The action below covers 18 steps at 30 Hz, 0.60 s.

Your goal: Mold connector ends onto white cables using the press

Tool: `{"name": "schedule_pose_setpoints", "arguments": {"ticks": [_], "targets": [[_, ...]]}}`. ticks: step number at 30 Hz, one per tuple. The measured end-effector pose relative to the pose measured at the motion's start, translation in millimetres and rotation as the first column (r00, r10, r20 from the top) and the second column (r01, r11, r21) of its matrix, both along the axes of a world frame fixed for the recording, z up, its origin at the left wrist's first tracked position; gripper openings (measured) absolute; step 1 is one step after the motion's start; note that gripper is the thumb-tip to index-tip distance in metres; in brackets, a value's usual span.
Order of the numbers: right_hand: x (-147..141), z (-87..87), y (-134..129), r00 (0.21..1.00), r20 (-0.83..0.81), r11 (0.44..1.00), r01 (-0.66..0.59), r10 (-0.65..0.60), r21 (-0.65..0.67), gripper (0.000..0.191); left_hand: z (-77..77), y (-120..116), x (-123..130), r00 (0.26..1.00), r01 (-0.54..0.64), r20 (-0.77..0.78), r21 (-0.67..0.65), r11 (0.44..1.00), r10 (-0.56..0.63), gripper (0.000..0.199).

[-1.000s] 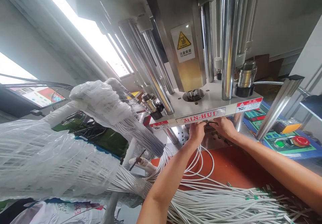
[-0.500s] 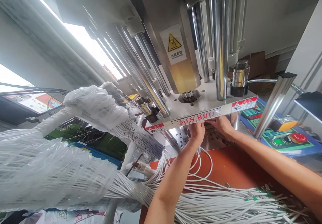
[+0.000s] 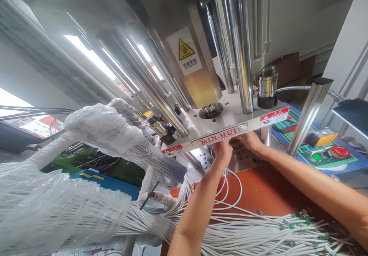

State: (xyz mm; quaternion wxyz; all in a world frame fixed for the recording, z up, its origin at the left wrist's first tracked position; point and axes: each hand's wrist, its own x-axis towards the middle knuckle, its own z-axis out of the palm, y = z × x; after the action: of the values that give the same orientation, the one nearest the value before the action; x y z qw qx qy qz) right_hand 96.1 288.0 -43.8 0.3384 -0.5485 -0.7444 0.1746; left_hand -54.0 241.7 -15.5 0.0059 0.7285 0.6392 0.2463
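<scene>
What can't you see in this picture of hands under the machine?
Head view:
- Left hand and right hand: fingers hidden behind the white machine plate, so what they touch is unseen.
- White wires inside the plastic wrap: blurred by the wrap.
- Green-tipped wire ends: too small, and cut off by the bottom edge.

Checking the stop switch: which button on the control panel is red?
The mushroom-shaped button on the control panel; the green button sits to its left.

view: head-worn | facing: forward and down | range: close to press [image 3: 212, 122]
</scene>
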Motion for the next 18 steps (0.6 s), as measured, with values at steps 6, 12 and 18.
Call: {"name": "schedule_pose_setpoints", "arguments": {"ticks": [6, 12, 18], "targets": [[1, 4.1, 0, 0.996, -0.024, 0.996, -0.08, 0.08, 0.029, 0.023, 9.8, -2, 3, 0.993, 0.104, -0.057, -0.003, 0.995, -0.104, 0.044], [1, 6.6, -1, 0.994, -0.06, 0.995, -0.089, 0.092, 0.04, 0.029, 2.6, -5, 2, 0.99, 0.106, -0.097, 0.023, 0.994, -0.103, 0.045], [-2, 2.9, 8, 0.997, -0.081, 1.0, -0.017, 0.016, -0.021, 0.03, -0.4, -2, 0, 0.988, 0.084, -0.129, -0.008, 0.996, -0.084, 0.041]]}}
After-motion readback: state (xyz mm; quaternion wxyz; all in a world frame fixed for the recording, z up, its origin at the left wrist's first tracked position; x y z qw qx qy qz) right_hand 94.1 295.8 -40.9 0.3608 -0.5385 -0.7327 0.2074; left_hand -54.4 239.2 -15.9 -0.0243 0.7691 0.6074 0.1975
